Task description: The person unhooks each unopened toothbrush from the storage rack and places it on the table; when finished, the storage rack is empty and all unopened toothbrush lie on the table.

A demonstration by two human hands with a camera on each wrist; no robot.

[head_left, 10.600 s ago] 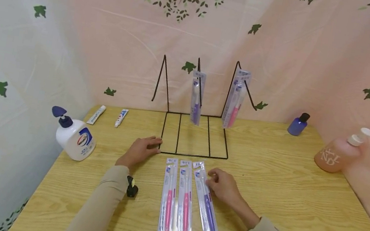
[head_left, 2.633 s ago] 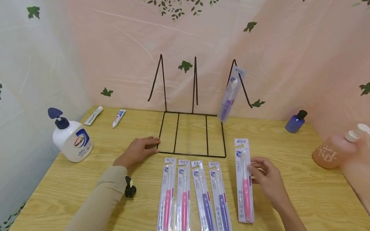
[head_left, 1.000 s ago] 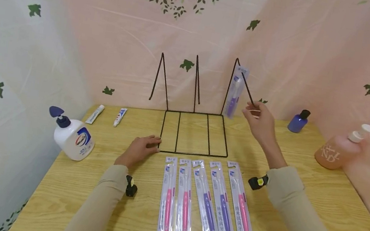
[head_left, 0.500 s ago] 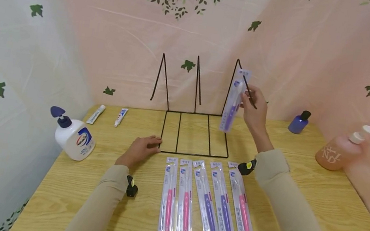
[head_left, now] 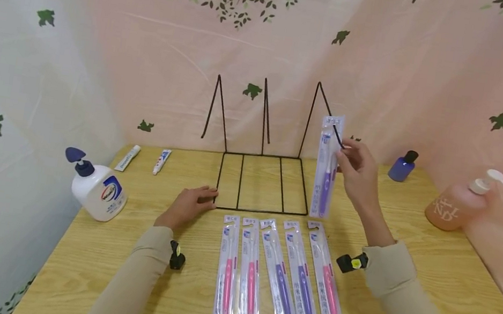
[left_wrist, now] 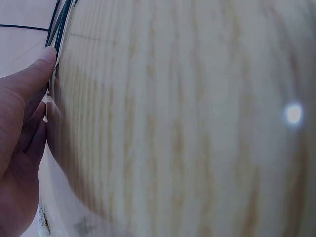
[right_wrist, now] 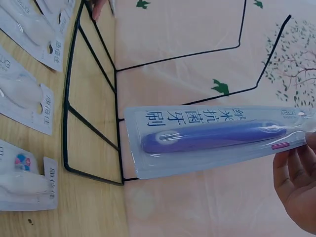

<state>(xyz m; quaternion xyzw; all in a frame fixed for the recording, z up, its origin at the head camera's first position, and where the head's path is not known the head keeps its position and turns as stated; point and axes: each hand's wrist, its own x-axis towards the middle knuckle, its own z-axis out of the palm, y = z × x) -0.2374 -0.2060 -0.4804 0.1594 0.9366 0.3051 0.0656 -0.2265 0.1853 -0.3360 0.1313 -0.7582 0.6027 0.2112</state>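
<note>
In the head view my right hand pinches the right edge of a packaged purple toothbrush between thumb and fingers. The pack hangs upright at the front end of the right hook, and the hook's tip overlaps its upper part. Its purple handle fills the middle of the right wrist view. My left hand holds the front left corner of the black wire rack, thumb against the wire. Several packaged toothbrushes lie in a row before the rack: two pink ones leftmost, two purple ones, then a pink one.
The rack's left hook and middle hook carry nothing. A white pump bottle and two small toothpaste tubes are at left. A small blue bottle and a pink pump bottle stand at right.
My right hand has taken hold of the purple toothbrush pack at the back of the right hook and drawn it forward to the hook's end. Earlier, other packs left the hooks for the row.
</note>
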